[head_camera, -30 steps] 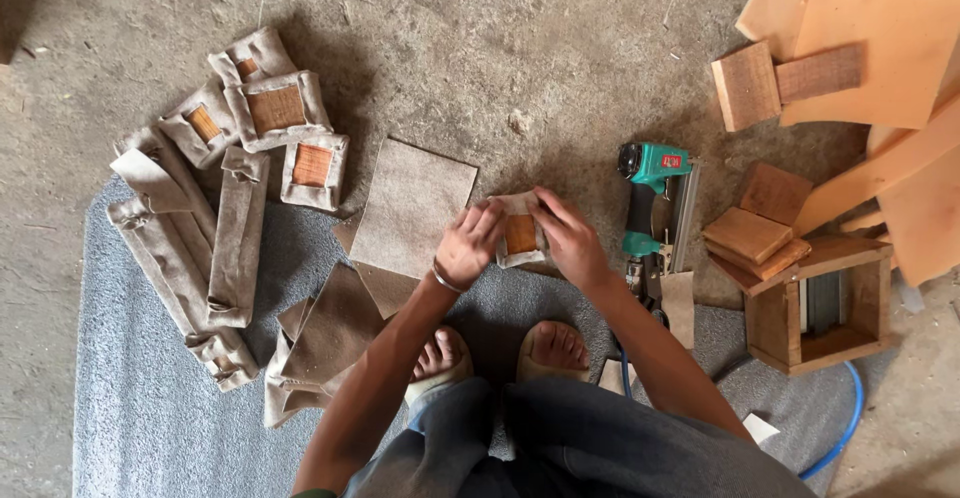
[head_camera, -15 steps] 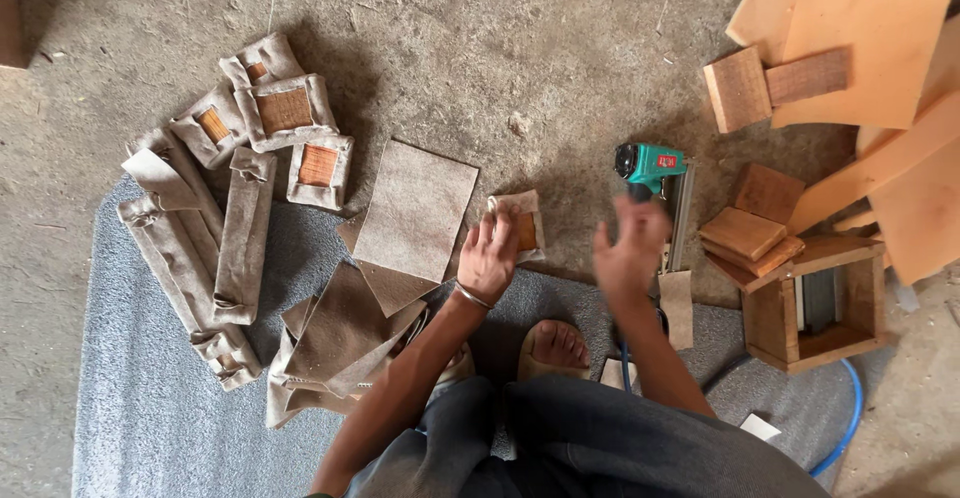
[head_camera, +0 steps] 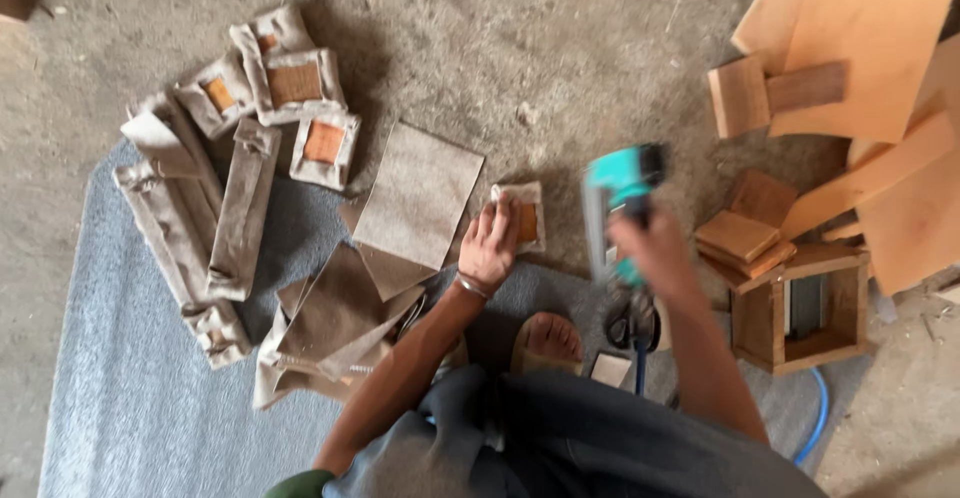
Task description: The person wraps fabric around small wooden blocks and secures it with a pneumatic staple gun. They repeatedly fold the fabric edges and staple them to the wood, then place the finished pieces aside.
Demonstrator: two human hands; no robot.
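The left hand (head_camera: 490, 248) lies flat, fingers open, pressing a cloth-wrapped wood block (head_camera: 524, 218) on the floor (head_camera: 560, 48). The right hand (head_camera: 650, 248) grips a teal nail gun (head_camera: 618, 203).

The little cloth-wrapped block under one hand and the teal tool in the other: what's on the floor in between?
Only bare dusty floor shows between the cloth-wrapped block and the teal tool in the head view.

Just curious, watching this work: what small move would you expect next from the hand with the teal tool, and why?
Probably bringing the teal tool down onto the small fabric-wrapped wood piece. The right hand holds the tool lifted just beside it, while the left hand presses the piece flat on the floor, as if steadying it for fastening.
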